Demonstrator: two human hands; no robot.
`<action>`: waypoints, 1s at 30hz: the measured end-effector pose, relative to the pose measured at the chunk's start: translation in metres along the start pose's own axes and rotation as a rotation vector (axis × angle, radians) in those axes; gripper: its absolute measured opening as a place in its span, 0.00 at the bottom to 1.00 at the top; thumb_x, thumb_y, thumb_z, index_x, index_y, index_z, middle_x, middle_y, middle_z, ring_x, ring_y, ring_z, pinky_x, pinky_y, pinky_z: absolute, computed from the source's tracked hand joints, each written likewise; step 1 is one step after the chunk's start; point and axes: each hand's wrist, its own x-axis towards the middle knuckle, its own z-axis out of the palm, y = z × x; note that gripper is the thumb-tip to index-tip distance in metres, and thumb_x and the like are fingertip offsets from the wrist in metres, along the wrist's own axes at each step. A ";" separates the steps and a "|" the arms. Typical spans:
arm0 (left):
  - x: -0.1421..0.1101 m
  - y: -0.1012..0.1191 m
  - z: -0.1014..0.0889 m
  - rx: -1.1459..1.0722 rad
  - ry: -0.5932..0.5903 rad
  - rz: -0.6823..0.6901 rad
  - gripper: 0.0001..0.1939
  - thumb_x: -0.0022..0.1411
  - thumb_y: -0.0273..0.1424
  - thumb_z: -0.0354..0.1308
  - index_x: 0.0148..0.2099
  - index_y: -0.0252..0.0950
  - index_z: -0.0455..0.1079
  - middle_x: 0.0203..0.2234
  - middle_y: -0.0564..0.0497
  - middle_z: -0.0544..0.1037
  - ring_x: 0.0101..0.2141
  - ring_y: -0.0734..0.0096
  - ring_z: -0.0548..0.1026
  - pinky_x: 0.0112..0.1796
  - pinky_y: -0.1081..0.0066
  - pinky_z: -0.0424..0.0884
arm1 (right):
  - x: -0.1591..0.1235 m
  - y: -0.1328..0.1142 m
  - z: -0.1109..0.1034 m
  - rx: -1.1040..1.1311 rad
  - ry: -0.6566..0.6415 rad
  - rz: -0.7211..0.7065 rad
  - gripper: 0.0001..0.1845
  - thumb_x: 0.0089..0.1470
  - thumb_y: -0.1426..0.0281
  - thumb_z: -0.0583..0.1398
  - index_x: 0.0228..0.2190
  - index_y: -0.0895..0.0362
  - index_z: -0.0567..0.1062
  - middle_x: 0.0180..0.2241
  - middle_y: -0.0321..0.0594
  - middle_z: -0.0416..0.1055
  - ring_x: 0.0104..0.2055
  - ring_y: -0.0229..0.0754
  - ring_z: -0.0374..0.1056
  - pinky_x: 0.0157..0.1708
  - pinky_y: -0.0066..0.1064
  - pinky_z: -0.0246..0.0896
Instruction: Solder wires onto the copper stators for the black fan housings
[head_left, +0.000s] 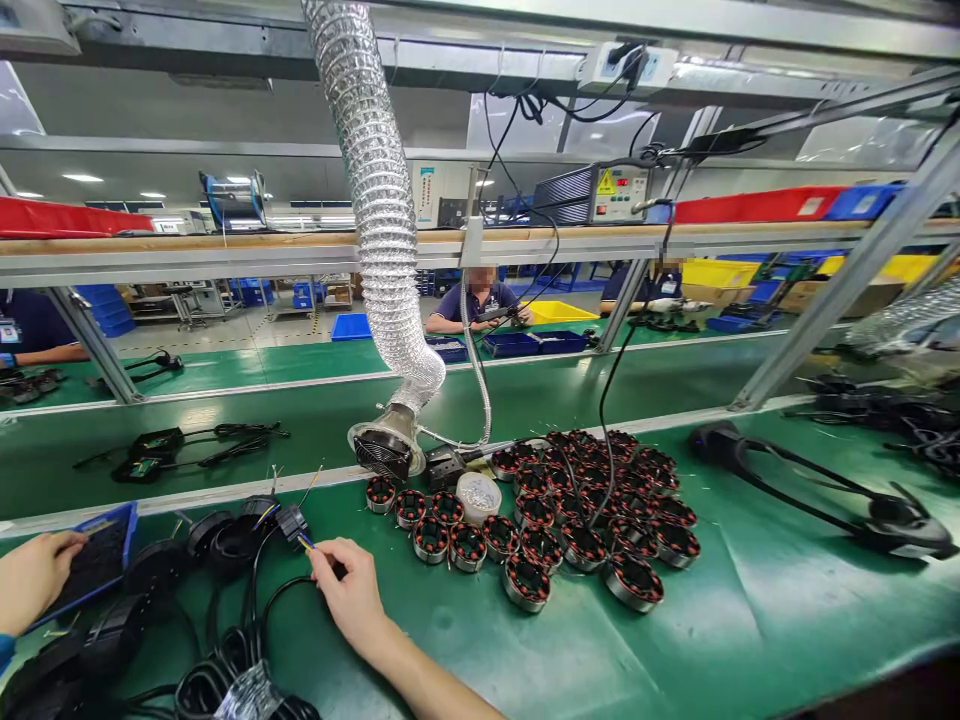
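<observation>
Right grip (351, 582) pinches yellow-and-blue wires (305, 541) at small black part (291, 522), above black cables (199, 688) on green counter (780, 610). Left grip (36, 577) at blue tray (130, 535); cannot tell whether it grasps anything. Metal rings (574, 505) cluster farther right, beside round tub (478, 492).

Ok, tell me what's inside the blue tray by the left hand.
Dark contents, too indistinct to name, lie inside the blue tray. The left hand covers part of its left side, so whatever sits beneath cannot be seen.
</observation>
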 end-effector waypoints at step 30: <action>-0.156 0.215 0.085 -0.849 -0.265 0.281 0.13 0.62 0.40 0.56 0.38 0.37 0.76 0.33 0.48 0.76 0.28 0.71 0.75 0.31 0.72 0.74 | 0.004 0.001 -0.003 -0.110 -0.052 -0.018 0.13 0.57 0.66 0.58 0.25 0.56 0.79 0.19 0.36 0.68 0.25 0.39 0.60 0.27 0.30 0.54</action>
